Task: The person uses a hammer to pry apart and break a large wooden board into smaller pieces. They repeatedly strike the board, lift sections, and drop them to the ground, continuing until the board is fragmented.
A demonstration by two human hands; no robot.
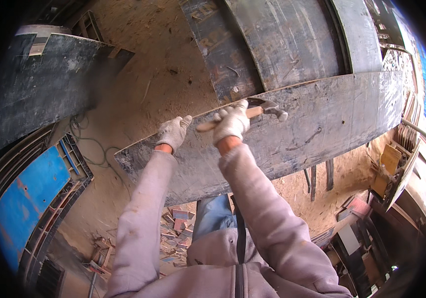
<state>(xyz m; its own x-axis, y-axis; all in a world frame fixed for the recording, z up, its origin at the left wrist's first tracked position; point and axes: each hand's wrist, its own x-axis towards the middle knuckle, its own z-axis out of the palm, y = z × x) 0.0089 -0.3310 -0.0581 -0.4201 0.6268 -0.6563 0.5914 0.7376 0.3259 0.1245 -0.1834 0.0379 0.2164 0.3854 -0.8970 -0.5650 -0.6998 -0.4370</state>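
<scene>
My right hand (232,123), in a pale work glove, is wrapped round the wooden handle of a claw hammer (274,110). The hammer lies nearly level above a long dark panel (317,129), its metal head to the right of my fist. Farther left, my left hand (173,133), gloved too, is closed at the panel's far edge. Its fingers curl over that edge and their tips are partly hidden. The panel's dark face is scuffed and smeared with pale marks, and it stretches across in front of me from left to upper right.
More dark panels (287,39) lie beyond the long one. At left stand another dark panel (49,79) and a blue metal form (34,186), near a green hose (105,158). Wood scraps (179,223) litter the ground near my legs. Boards (394,169) are stacked at right.
</scene>
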